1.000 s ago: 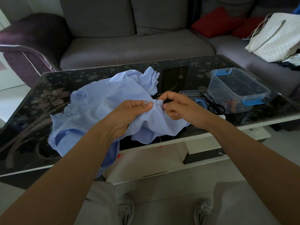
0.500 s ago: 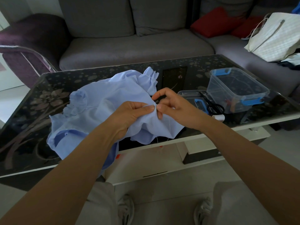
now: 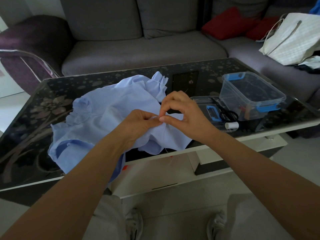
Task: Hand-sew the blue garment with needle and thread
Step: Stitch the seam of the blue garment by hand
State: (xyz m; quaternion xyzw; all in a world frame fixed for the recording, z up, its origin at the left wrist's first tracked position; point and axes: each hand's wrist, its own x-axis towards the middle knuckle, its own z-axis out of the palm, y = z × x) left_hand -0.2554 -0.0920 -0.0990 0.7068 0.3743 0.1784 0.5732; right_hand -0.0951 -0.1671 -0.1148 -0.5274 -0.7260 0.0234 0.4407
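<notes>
Dark glass coffee table (image 3: 31, 118) with a floral pattern stands before a grey sofa (image 3: 138, 49). Two red cushions (image 3: 228, 23) and a white bag (image 3: 294, 37) lie on the sofa's right section.

The blue garment (image 3: 107, 111) lies crumpled on the table's centre-left. Its near portion is lifted off the glass, and one part hangs over the front edge.

The left hand (image 3: 138, 123) grips a raised fold of the garment, with its fingers curled round the cloth. The right hand (image 3: 183, 111) meets it at the same fold, thumb and forefinger closed in a narrow pinch on the fabric and the other fingers loosely bent. Whether a needle sits in that pinch cannot be told. A thin thread (image 3: 166, 150) hangs below the fold.

To the right stands a clear plastic container (image 3: 251, 94) with blue clasps. Just beside it lie a flat clear lid (image 3: 202, 102), black scissors (image 3: 226, 113) and a white thread spool (image 3: 232, 125).
</notes>
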